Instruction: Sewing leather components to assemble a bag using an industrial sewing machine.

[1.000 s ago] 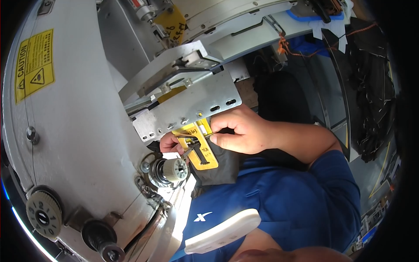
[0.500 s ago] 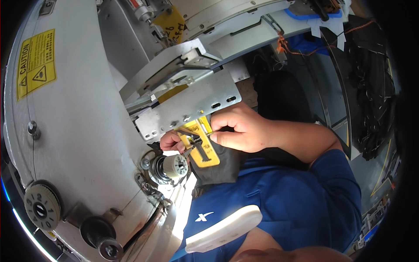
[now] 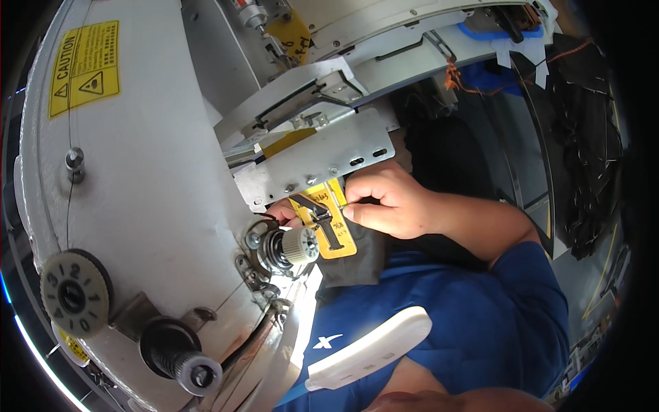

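Note:
My right hand (image 3: 391, 206) is pinched on a thin dark strip at the right edge of a yellow template plate (image 3: 342, 240) with a black slotted part (image 3: 332, 237). My left hand (image 3: 280, 213) curls at the plate's left side, mostly hidden behind it and the machine; what it grips is hard to make out. A grey fabric piece (image 3: 357, 268) lies beneath the plate. A slotted metal bracket (image 3: 329, 151) sits just above both hands, and a tension knob (image 3: 296, 245) is just below the left one.
The white machine body (image 3: 151, 192) fills the left, with a numbered dial (image 3: 73, 295) and yellow warning label (image 3: 84, 69). A blue-rimmed tray (image 3: 473, 29) and orange threads (image 3: 453, 77) are at upper right, dark fabric (image 3: 580, 165) at far right, a white curved bar (image 3: 371, 343) below.
The machine and body have shifted slightly right in the picture as the view moved. Both hands stay at the yellow plate, with little visible change in their grip.

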Action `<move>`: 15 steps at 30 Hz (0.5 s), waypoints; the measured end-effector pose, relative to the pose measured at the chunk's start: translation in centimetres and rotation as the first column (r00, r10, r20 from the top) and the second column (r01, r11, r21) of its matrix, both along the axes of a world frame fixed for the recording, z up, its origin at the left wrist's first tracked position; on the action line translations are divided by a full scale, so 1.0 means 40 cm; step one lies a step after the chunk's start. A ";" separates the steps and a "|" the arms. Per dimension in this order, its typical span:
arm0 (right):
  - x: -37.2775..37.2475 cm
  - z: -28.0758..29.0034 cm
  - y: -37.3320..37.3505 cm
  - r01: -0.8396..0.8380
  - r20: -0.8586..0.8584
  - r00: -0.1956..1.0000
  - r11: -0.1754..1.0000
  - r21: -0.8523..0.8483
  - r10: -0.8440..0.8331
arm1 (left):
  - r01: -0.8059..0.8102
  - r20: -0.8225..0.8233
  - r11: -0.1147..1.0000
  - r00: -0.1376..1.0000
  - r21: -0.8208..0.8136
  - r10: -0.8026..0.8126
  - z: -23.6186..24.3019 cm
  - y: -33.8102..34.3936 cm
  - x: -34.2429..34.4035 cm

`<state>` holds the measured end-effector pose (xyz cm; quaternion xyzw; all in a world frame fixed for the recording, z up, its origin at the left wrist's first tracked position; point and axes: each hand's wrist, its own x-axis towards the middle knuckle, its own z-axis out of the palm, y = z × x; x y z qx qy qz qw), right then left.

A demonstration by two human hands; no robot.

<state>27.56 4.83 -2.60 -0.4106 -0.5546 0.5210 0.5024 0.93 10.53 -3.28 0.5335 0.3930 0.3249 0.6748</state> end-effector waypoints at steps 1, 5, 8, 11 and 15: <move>-0.001 0.000 0.000 0.007 0.003 1.000 1.000 0.005 -0.007 | -0.008 0.012 1.000 1.000 0.005 0.008 -0.005 -0.003 -0.001; -0.004 -0.003 -0.001 0.027 0.003 1.000 0.999 0.024 -0.027 | 0.008 0.029 1.000 1.000 0.013 -0.008 -0.015 -0.006 -0.012; -0.004 -0.004 -0.002 0.033 0.010 0.999 0.999 0.007 -0.033 | 0.006 0.029 1.000 1.000 0.016 -0.006 -0.014 -0.008 -0.019; -0.004 -0.003 0.000 0.031 0.022 0.999 0.999 0.024 -0.031 | -0.009 0.030 1.000 1.000 0.019 0.009 -0.016 -0.015 -0.023; -0.003 0.003 0.000 0.027 0.038 0.999 0.999 0.027 -0.028 | -0.032 0.027 0.999 0.999 0.022 0.031 -0.020 -0.026 -0.027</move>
